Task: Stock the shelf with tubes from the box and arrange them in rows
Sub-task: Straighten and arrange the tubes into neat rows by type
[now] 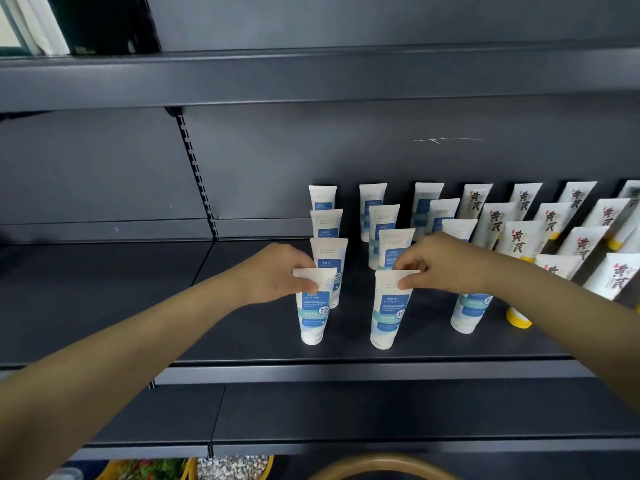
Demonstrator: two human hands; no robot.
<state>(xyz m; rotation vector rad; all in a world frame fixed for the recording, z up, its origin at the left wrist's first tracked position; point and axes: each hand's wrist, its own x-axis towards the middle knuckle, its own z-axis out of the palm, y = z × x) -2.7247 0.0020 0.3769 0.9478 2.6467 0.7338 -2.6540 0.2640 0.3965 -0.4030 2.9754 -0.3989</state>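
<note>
Left tube (311, 308), right tube (385, 311) stand cap-down at shelf (104, 271) front, flat crimps pinched by left grip (273, 273), right grip (443, 265). Likely light, squashy, tippy; crimp stiffest hold.

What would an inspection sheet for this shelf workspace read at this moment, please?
Surface: dark grey shelf, tubes standing on its right part.
Job's things: blue-and-white tubes in rows, caps down; left front tube and middle front tube held; box not in view.
Clutter: nothing seen.
Hands: left hand pinches the left front tube's top; right hand pinches the middle front tube's top.
Cables: nothing seen.
Surroundings: yellow-capped tubes in rows at right; upper shelf above.
</note>
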